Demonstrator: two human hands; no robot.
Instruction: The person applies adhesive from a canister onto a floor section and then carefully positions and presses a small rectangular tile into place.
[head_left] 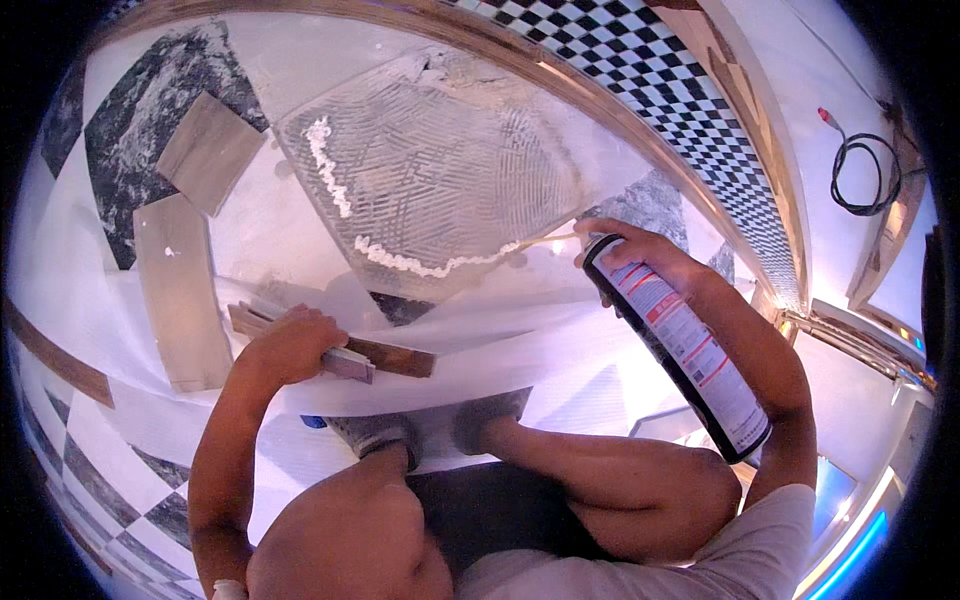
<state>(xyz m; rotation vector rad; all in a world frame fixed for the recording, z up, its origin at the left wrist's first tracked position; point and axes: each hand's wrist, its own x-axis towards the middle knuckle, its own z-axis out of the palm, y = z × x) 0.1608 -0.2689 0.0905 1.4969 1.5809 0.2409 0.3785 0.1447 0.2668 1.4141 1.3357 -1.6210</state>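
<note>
My right hand (pixel 645 255) is wrapped round the top of a foam spray can (pixel 690 345), black with a white and red label. The can is tilted, its base toward me, and its thin straw (pixel 548 239) points left. The straw's tip touches or nearly touches the end of a bead of white foam (pixel 420 267) on a bare patch of ridged grey adhesive (pixel 440 160). A second foam bead (pixel 328 168) runs along the patch's left side. My left hand (pixel 295 345) is closed over several short wooden strips (pixel 390 357) low by the floor; its fingertips are partly hidden.
Two brown planks (pixel 182 290) (pixel 210 150) lie at left, one partly over a dusty black tile (pixel 160 115). White sheeting (pixel 480 350) covers the floor before my feet. A black-and-white checkered strip (pixel 660 85) runs along the far right. A black cable (pixel 865 175) lies coiled beyond.
</note>
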